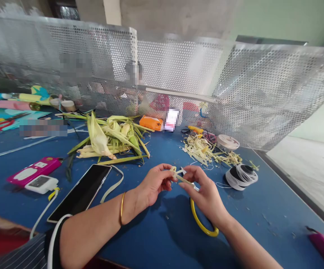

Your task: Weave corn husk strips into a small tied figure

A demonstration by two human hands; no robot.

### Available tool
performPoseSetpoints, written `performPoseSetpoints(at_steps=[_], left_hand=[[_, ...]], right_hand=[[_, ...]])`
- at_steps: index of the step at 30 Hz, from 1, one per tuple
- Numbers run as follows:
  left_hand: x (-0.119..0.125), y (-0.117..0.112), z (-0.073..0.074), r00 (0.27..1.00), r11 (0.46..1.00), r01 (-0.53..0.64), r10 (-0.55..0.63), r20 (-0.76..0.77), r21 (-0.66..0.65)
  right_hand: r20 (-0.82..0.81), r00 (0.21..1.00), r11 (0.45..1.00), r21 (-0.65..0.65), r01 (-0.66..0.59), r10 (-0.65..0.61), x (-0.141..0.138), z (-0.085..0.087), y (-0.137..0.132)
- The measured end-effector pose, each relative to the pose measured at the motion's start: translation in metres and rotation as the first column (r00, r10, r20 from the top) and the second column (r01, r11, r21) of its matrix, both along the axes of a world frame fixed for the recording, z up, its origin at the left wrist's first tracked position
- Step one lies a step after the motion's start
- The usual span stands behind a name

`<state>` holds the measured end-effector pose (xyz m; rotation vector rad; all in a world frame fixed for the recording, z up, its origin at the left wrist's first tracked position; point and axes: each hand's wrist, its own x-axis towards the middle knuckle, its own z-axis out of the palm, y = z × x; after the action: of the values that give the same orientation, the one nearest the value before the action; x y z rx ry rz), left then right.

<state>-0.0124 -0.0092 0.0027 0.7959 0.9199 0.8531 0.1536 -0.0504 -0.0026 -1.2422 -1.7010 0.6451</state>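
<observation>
A narrow pale corn husk strip (185,179) stretches between my two hands above the blue table. My left hand (155,184) is closed in a pinch on its folded or looped end. My right hand (202,190) is also closed, thumb and fingers gripping the other end. Yellow-handled scissors (199,226) hang under my right palm, apparently held there too; a bit of blade shows by the fingers. Left of my hands lies a pile of green-white corn husks (119,136). To the right are shredded husk scraps (198,149) and a white thread spool (240,176).
Across the back stands a perforated metal screen (176,71). A large black phone (82,192), a magenta packet (35,171) and a white device (42,184) lie at left. Behind are an orange packet (150,123), a lit phone (171,119) and a tape roll (228,142).
</observation>
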Motion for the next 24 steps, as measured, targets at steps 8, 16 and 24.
performPoseSetpoints(at_steps=[8, 16, 24], left_hand=[[0.004, -0.004, 0.0, 1.0, 1.0, 0.018, -0.018, -0.024, 0.003], [0.009, -0.007, -0.004, 0.988, 0.974, 0.078, -0.046, -0.149, 0.211], [0.011, -0.008, -0.009, 0.983, 0.974, 0.086, -0.049, -0.176, 0.211]], right_hand=[[-0.056, 0.997, 0.989, 0.137, -0.049, 0.057, -0.004, -0.004, -0.001], [-0.554, 0.821, 0.986, -0.157, 0.063, -0.14, -0.016, -0.004, -0.002], [-0.525, 0.829, 0.96, -0.277, 0.047, -0.193, -0.015, -0.007, 0.0]])
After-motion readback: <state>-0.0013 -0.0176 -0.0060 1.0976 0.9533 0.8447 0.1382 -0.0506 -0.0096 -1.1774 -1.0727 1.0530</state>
